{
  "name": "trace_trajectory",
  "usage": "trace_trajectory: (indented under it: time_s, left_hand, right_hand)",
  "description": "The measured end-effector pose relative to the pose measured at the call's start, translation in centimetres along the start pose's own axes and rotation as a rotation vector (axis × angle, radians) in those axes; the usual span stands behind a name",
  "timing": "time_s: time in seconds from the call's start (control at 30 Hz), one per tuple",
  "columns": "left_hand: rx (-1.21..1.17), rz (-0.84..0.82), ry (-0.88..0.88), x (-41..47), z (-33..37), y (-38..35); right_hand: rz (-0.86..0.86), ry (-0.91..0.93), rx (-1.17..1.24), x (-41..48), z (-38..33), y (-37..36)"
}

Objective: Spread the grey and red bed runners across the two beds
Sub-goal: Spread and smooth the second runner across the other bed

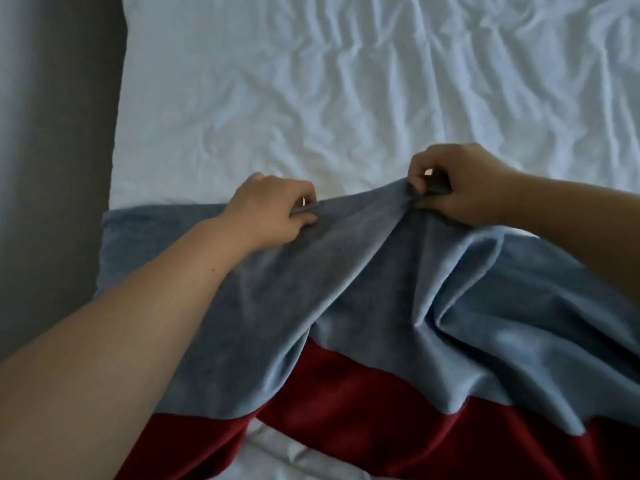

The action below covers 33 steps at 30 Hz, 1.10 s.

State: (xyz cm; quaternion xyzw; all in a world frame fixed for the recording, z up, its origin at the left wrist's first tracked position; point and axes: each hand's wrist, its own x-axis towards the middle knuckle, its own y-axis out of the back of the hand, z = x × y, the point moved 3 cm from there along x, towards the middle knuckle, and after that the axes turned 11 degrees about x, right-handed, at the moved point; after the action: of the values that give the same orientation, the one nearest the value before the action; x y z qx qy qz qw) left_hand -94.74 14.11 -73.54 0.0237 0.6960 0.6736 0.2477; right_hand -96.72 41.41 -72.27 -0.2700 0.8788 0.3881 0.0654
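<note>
Two hands at mid-frame, apart, each pinched on the far grey edge of the bed runner [363, 289]: left hand [273, 209] left of centre, right hand [460, 188] right of centre and slightly higher. Between them, grey cloth lifted into a ridge, folds fanning down toward the lower right. Below, the red band across the bottom of the frame, rumpled. Beyond, wrinkled white sheet [346, 81] over the upper frame. Along the left edge, grey floor [52, 133].
</note>
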Motion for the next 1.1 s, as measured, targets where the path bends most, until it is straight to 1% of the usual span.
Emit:
trace_trajectory:
  time_s: [0.1,0.17,0.2,0.27,0.3,0.37,0.43,0.47,0.5,0.57,0.67,0.73,0.8,0.9,1.0,1.1]
  left_hand:
    - [-0.101,0.337,0.191,1.8,-1.5,2.1]
    - [-0.083,0.45,0.309,2.4,-2.2,1.9]
    - [-0.029,0.461,0.343,2.6,-2.2,1.4]
    - [0.095,0.431,0.345,2.4,-1.4,-0.4]
    - [0.119,0.395,0.314,2.1,-0.5,-1.4]
    - [0.108,0.259,0.243,1.0,1.5,-3.9]
    - [0.098,0.113,0.197,-1.0,3.4,-7.1]
    - [0.102,0.081,0.178,-2.2,4.2,-8.7]
    - [0.107,0.077,0.162,-3.5,4.9,-10.0]
    - [0.117,0.099,0.138,-5.1,5.8,-11.3]
    - [0.119,0.125,0.108,-6.2,6.7,-11.6]
    - [0.121,0.137,0.081,-6.9,7.0,-11.6]
    - [0.101,0.147,0.062,-7.4,6.7,-11.6]
    - [0.088,0.155,0.053,-7.6,6.3,-11.7]
    - [0.073,0.156,0.047,-7.5,6.3,-11.8]
    - [0.064,0.126,0.043,-7.7,6.3,-11.5]
  right_hand:
    - [0.218,0.212,-0.067,2.4,-1.8,1.9]
    - [0.289,0.276,-0.222,4.0,-2.6,1.8]
    - [0.294,0.257,-0.336,4.8,-2.6,1.2]
    - [0.24,0.164,-0.498,5.5,-2.4,-1.2]
    - [0.202,0.135,-0.514,5.4,-2.3,-2.9]
    - [0.135,0.132,-0.48,4.3,-1.9,-6.7]
    - [0.062,0.087,-0.424,2.0,-0.9,-10.6]
    - [0.023,0.055,-0.401,0.5,-0.1,-12.3]
    - [0.003,0.048,-0.39,-0.9,0.6,-13.7]
    - [0.013,0.099,-0.364,-3.4,1.9,-15.1]
    - [0.034,0.208,-0.23,-6.2,2.8,-15.1]
    - [0.058,0.273,-0.182,-8.3,2.6,-15.0]
    - [0.068,0.342,-0.195,-11.2,2.2,-15.5]
    - [0.01,0.432,-0.245,-15.4,1.5,-17.8]
    - [0.044,0.451,-0.268,-16.7,0.6,-19.6]
    - [0.101,0.449,-0.234,-16.5,-0.6,-20.4]
